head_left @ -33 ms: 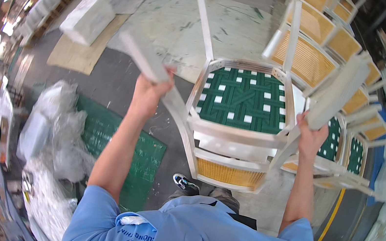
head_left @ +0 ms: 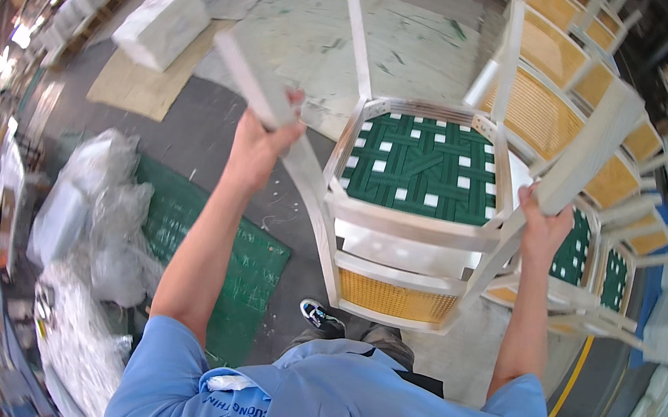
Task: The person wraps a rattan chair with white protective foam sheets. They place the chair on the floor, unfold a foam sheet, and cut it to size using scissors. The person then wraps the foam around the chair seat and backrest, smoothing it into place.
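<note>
I hold a pale wooden chair [head_left: 408,229] upside down in front of me. Its underside, woven from green straps with small white gaps, faces up, and its woven cane backrest [head_left: 396,297] hangs low, closest to my body. My left hand [head_left: 263,146] is wrapped around one leg on the left. Around the matching leg on the right, my right hand [head_left: 545,225] is closed. The two other legs stick up at the far side of the seat, touched by neither hand.
More chairs with cane panels [head_left: 537,100] and green webbing crowd the right side. Crumpled clear plastic wrap [head_left: 107,211] lies at left beside a green mat [head_left: 241,294]. Farther off, a white block [head_left: 162,24] sits on brown cardboard [head_left: 133,91]. A yellow floor line [head_left: 572,380] runs at lower right.
Both hands keep their grip on the chair legs. The chair has barely moved; the view of the surroundings has shifted slightly.
</note>
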The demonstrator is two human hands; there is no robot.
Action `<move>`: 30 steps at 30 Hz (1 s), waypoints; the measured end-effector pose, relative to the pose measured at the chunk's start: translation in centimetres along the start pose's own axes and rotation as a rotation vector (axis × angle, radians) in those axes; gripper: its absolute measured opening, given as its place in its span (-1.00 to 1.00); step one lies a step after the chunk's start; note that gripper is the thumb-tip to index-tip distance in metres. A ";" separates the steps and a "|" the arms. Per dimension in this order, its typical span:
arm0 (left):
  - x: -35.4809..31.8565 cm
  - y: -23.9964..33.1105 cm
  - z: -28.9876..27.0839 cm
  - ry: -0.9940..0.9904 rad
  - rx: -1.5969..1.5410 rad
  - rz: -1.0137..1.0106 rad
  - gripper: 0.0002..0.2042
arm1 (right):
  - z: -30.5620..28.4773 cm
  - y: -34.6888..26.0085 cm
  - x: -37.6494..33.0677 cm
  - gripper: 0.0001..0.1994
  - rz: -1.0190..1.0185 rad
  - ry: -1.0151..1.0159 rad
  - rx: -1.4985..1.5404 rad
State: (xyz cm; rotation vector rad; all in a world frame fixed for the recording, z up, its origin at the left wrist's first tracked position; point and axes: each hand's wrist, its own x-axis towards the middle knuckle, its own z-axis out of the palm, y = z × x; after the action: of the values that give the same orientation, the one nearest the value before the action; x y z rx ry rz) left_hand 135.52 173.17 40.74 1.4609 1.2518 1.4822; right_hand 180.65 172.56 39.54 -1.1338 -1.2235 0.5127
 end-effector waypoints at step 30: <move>10.0 3.2 -23.5 0.628 -0.629 -0.206 -0.44 | 51.0 28.8 27.3 -0.62 1.279 -0.191 0.549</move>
State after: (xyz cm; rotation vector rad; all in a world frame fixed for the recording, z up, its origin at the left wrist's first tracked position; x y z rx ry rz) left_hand 111.74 177.95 49.27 0.4523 1.0695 2.0195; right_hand 149.86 227.02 23.19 -1.2772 -0.2902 1.8134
